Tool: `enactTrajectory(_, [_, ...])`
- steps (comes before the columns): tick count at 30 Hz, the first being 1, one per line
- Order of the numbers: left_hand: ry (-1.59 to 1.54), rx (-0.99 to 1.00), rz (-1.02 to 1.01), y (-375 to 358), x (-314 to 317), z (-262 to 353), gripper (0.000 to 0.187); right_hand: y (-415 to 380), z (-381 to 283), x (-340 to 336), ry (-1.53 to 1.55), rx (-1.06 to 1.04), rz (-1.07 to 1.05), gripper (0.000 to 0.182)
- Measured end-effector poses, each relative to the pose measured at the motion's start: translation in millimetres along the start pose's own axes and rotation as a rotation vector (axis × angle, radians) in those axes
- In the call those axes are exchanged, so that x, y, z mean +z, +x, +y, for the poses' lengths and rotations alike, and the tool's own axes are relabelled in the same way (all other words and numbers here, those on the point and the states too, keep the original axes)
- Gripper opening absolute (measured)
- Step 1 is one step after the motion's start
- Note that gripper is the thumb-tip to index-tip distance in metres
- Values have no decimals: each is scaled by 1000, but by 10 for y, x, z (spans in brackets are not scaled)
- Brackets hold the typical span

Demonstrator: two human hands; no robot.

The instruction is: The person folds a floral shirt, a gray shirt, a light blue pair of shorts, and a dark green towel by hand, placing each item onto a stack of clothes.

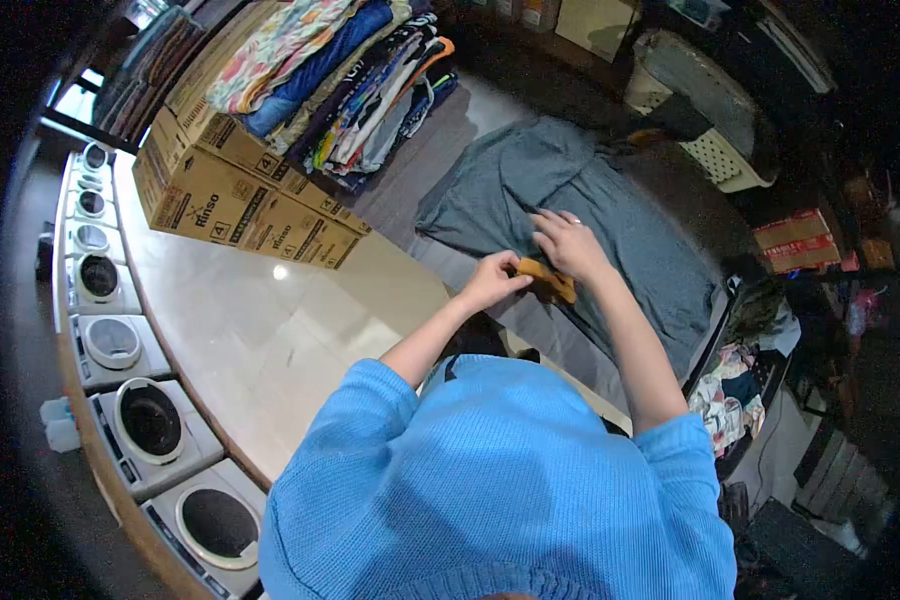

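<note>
A dark grey-green cloth lies spread over the table. My left hand pinches a small mustard-brown cloth by its left end, near the table's front edge. My right hand is just above and right of that small cloth, resting on the grey cloth with its fingers apart; a ring shows on one finger. The brown cloth's right end lies below my right palm.
Folded clothes are stacked at the table's left, beside Rinso cardboard boxes. Front-loading machines line the far left. A cream basket stands at the back right, and patterned clothes lie at the right.
</note>
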State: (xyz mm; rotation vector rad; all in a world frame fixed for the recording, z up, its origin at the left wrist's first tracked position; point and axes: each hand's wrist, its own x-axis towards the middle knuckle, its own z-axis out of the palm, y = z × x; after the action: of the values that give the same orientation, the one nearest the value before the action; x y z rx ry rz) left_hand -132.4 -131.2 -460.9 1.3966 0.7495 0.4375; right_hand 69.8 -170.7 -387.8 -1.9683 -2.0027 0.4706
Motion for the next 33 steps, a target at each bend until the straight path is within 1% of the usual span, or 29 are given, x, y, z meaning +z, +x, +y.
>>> enactTrajectory(1, [-8, 34, -58, 16, -8, 36, 22, 171, -67, 79, -43, 17, -85, 44])
enactTrajectory(3, [-197, -125, -232, 76, -60, 82, 19, 404, -121, 187, -113, 43, -230, 49])
enactTrajectory(4, [-96, -92, -329, 112, -136, 17, 19, 466, -125, 243, -141, 55, -290, 51])
enactTrajectory(5, [-90, -31, -429, 162, -146, -232, 23, 515, -125, 300, -169, 66, -349, 54])
enactTrajectory(6, [22, -119, -509, 163, -184, -129, 25, 551, -56, 400, -166, 76, -369, 61])
enactTrajectory(7, [133, -208, -591, 142, -215, 50, 28, 556, -39, 437, -191, 64, -348, 63])
enactTrajectory(10, [-13, -529, -693, 113, -230, 255, 34, 534, -5, 514, -230, 52, -298, 68])
enactTrajectory(13, [87, -456, -681, 91, -263, 170, 38, 551, 4, 503, -203, 71, -317, 65])
enactTrajectory(14, [112, -363, -491, 31, -207, 21, 38, 565, -2, 507, -203, 73, -295, 65])
enactTrajectory(17, [167, -377, -259, -135, -243, 98, 38, 542, 8, 574, -187, 88, -188, 67])
enactTrajectory(18, [85, -463, -287, -161, -265, 150, 36, 511, 5, 591, -179, 93, -131, 67])
enactTrajectory(19, [-53, -477, -179, -197, -274, 121, 35, 454, -45, 534, -176, 100, -75, 67])
enactTrajectory(20, [-192, -493, -64, -251, -282, 65, 34, 309, -77, 447, -188, 81, 28, 63])
enactTrajectory(21, [-332, -509, 57, -294, -317, 32, 32, 120, -66, 344, -125, 119, 87, 59])
enactTrajectory(23, [-310, -382, 285, -336, -514, 234, 28, -311, 19, 205, 2, 177, 209, 53])
enactTrajectory(24, [-168, -219, 362, -297, -665, 116, 29, -572, 105, 157, 67, 138, 381, 41])
enactTrajectory(25, [-28, -50, 438, -225, -828, 7, 30, -882, 160, 80, 115, 205, 413, 34])
enactTrajectory(26, [279, 13, 502, -164, -982, 120, 33, -1221, 248, 94, 70, 305, 419, 33])
enactTrajectory(27, [585, 81, 562, -84, -1119, 245, 37, -1576, 344, 87, 90, 350, 437, 35])
enactTrajectory(29, [922, 261, 646, 141, -1320, 247, 46, -2137, 393, 33, 35, 494, 313, 37])
enactTrajectory(30, [911, 181, 603, 230, -1373, 250, 42, -2324, 421, 62, -11, 555, 259, 36])
enactTrajectory(31, [934, 129, 516, 310, -1455, 243, 40, -2466, 447, 108, -57, 620, 205, 35])
enactTrajectory(33, [978, 24, 340, 438, -1577, 244, 36, -2639, 570, 188, -96, 608, 128, 37])
